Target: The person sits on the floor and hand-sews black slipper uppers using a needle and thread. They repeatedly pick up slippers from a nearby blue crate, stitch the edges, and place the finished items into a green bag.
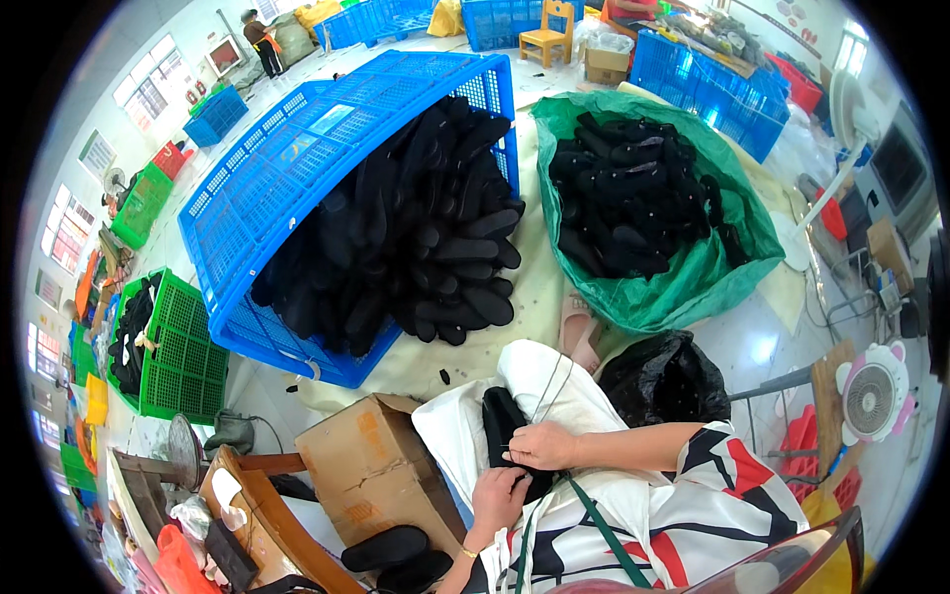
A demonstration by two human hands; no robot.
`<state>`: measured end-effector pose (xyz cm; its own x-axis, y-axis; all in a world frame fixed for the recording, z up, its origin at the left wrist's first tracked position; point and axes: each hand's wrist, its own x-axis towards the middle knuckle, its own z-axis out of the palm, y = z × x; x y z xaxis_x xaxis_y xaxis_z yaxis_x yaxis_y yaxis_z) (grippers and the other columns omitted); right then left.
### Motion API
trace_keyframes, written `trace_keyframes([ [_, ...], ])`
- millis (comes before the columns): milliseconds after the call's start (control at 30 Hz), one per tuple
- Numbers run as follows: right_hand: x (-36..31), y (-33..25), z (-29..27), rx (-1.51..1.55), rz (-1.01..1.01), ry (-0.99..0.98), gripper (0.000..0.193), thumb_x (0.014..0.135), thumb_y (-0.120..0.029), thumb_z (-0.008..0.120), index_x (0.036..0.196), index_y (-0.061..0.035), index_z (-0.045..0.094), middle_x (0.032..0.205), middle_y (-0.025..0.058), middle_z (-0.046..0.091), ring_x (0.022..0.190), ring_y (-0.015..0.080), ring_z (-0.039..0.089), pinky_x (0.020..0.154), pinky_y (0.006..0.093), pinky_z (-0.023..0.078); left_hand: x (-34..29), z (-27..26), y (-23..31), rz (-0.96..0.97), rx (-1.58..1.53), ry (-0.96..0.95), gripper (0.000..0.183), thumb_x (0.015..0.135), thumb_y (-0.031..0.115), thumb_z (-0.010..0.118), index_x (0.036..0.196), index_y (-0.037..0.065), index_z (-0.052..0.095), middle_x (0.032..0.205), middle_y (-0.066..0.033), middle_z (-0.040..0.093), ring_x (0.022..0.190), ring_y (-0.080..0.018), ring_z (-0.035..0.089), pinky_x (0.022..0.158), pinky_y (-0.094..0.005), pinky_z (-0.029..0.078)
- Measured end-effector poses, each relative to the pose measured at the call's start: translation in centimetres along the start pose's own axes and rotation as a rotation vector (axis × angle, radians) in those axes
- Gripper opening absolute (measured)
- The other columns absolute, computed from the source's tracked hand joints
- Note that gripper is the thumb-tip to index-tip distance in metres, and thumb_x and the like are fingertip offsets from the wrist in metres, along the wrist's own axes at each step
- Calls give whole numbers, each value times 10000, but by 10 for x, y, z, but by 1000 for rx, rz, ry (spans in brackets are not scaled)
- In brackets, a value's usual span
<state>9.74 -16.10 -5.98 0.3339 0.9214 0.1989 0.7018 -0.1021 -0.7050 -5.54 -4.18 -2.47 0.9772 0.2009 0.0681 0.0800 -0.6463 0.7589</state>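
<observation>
Black insole point(502, 421) on the lap, pinched by two hands: right hand point(542, 445) grips its edge, left hand point(498, 495) clasps it from below. Beyond the hands, one tipped blue crate point(287, 168) and one green sack point(683, 287) hold many black insoles; one cardboard box point(371, 465) sits left

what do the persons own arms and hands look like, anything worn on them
Both hands are bare, with no gloves. The left hand has a thin gold-coloured bracelet at the wrist. The right hand has nothing visible on it, and its forearm is bare up to a short, loose sleeve in white with black and red patches. No rings can be made out.
</observation>
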Motion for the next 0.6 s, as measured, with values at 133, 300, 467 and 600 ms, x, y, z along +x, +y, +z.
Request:
trace_keyframes([
  [133, -4, -3, 12, 160, 134, 44, 296, 949, -272, 583, 746, -57, 576, 719, 124, 549, 694, 349, 584, 593, 423, 459, 0, 1, -4, 2, -5, 3, 128, 798, 140, 742, 881, 50, 705, 832, -138, 667, 806, -334, 624, 709, -415, 493],
  [300, -9, -2, 23, 547, 231, 93, 258, 938, -187, 601, 742, -24, 559, 726, 100, 558, 660, 252, 566, 623, 365, 451, 4, 0, -2, -16, -41, 10, 99, 795, 144, 730, 858, 69, 718, 800, -112, 663, 770, -314, 617, 676, -413, 485],
  [467, -7, -3, 30, 823, 463, 110, 287, 963, -199, 587, 745, -14, 558, 665, 46, 514, 653, 125, 468, 627, 298, 417, 3, -2, -7, -85, -80, -50, 123, 803, 148, 736, 891, 63, 718, 828, -123, 673, 793, -314, 634, 703, -394, 498],
  [600, -3, -5, 21, 861, 570, 38, 320, 975, -237, 582, 742, -19, 564, 657, 26, 514, 657, 104, 458, 625, 292, 415, 2, -1, -9, -87, -79, -40, 143, 810, 156, 740, 917, 65, 716, 850, -125, 678, 812, -311, 640, 722, -385, 502],
])
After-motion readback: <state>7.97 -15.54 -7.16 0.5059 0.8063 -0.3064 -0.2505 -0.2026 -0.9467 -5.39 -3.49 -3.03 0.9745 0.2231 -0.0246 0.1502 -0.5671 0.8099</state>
